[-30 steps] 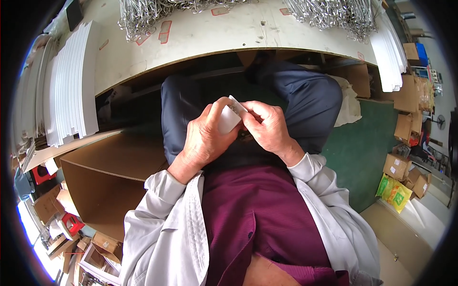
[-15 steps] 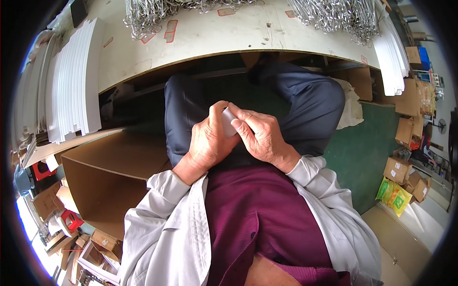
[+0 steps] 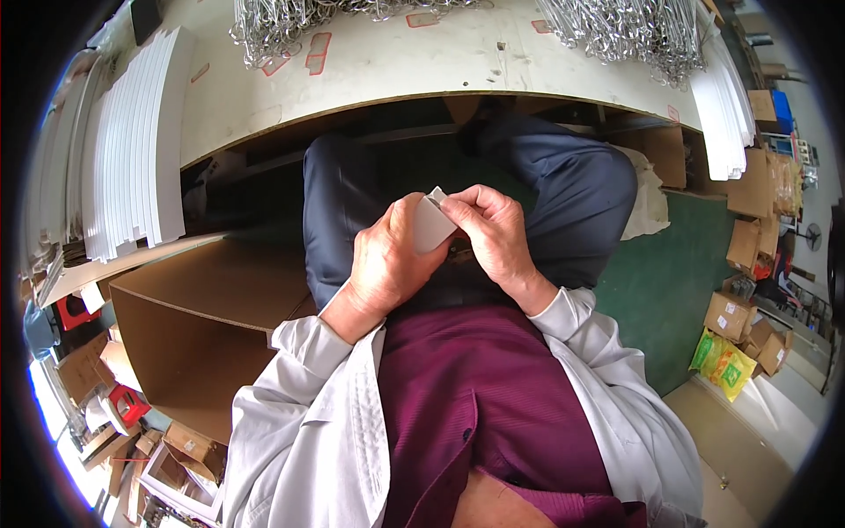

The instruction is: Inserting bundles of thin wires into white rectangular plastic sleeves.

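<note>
Above my lap I hold a white cardboard box, its pale face turned up and one corner flap at its top edge. My left hand is closed around its left side and lower part. The fingers of my right hand are pinched at the box's upper right corner, thumb and forefinger on the flap. How far the box reaches below my hands is hidden.
A worktable runs across ahead, with piles of metal hooks along its far side. Stacked white flat cartons stand left, more white cartons right. An open brown cardboard box is beside me at left.
My right hand has shifted slightly right and up, from covering the box to pinching its corner. More of the white face shows, and a flap now stands at the top.
</note>
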The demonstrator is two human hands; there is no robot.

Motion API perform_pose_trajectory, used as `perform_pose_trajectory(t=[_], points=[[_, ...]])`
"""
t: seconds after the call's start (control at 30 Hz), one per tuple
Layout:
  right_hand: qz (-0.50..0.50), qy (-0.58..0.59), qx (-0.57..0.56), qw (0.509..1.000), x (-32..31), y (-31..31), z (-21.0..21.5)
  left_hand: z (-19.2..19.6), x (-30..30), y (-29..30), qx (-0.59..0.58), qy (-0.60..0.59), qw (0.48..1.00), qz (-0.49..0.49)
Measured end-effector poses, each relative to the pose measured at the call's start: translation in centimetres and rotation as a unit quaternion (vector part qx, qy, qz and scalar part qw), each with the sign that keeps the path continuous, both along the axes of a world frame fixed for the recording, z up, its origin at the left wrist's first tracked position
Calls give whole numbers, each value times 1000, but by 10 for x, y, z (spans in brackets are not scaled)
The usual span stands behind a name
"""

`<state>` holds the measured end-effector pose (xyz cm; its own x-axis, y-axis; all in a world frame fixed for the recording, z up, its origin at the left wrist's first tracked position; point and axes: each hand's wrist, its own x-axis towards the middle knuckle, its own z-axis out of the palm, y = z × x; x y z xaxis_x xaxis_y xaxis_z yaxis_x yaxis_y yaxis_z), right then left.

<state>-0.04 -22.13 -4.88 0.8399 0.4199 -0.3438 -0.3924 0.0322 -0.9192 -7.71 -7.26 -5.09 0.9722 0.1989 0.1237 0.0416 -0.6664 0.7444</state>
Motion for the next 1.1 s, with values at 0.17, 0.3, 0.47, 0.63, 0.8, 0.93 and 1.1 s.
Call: perform_pose_trajectory(t=[0.17,0.3,0.47,0.63,0.8,0.93,1.1], points=[[14,-215,-124,969,-7,5,9,1,2,1,14,-4,1000,8],[30,-253,-137,957,-9,3,8,-2,2,3,2,6,1000,17],[54,-159,-60,984,-17,-2,-3,1,2,6,-28,35,999,24],[35,-124,32,991,-18,4,-7,2,3,6,-53,32,997,37],[80,-251,-64,962,-17,7,-2,-1,5,10,-60,28,997,46],[100,-288,-66,950,-14,13,0,-3,3,14,-48,22,997,57],[78,-199,-52,976,-12,19,1,-3,-1,14,-10,-10,998,61]])
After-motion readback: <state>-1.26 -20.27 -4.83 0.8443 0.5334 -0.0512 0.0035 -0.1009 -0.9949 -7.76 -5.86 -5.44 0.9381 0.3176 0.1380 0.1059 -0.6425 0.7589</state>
